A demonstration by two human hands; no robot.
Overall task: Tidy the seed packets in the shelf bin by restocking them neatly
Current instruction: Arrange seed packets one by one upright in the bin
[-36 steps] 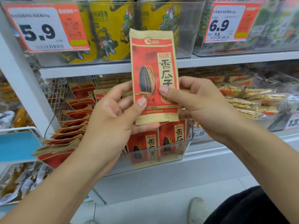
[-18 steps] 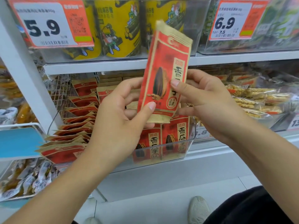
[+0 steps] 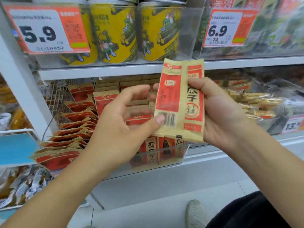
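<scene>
Two red and tan seed packets (image 3: 180,99) stand upright between my hands, in front of the shelf. The left one shows its back with a barcode, the right one its front. My right hand (image 3: 218,111) grips them along their right edge, thumb on the front. My left hand (image 3: 125,127) touches the barcode corner with its thumb, fingers spread loosely behind. Below is the clear shelf bin (image 3: 164,158) with more seed packets (image 3: 153,148) standing in it. A slanted row of seed packets (image 3: 69,137) leans at the left.
Yellow canisters (image 3: 115,30) stand in a clear bin on the shelf above, with price tags 5.9 (image 3: 41,30) and 6.9 (image 3: 228,28). Wrapped snack bars (image 3: 256,104) fill the bin to the right. A blue tray (image 3: 14,148) is at the left. My shoe (image 3: 195,213) shows on the floor.
The packet swung from facing me to showing a barcoded back, and a second packet now shows beside it. My left hand loosened its grip; my right hand holds both.
</scene>
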